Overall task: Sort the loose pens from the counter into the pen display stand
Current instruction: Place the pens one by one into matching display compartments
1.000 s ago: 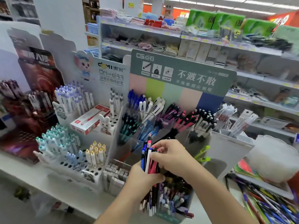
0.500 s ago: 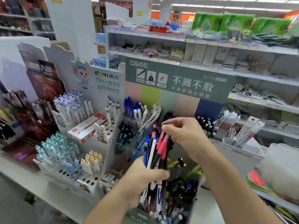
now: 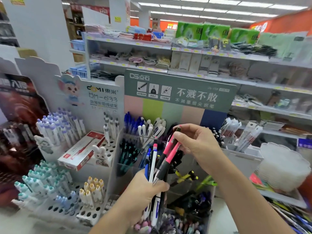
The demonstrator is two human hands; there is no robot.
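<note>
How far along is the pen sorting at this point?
Done: the stand already has several compartments filled with pens. In hand: the left hand grips a mixed bundle, and the right hand pinches a pink pen from it. Left: that bundle, plus loose pens on the counter at lower right.

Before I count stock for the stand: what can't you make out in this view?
- Head view: how many pens are in the bundle; the left hand wraps it.
- Compartment behind the right hand: covered by it.
- Loose pens at the lower right: blurred, cut by the frame edge.
- Shelf price tags: too small.
</note>
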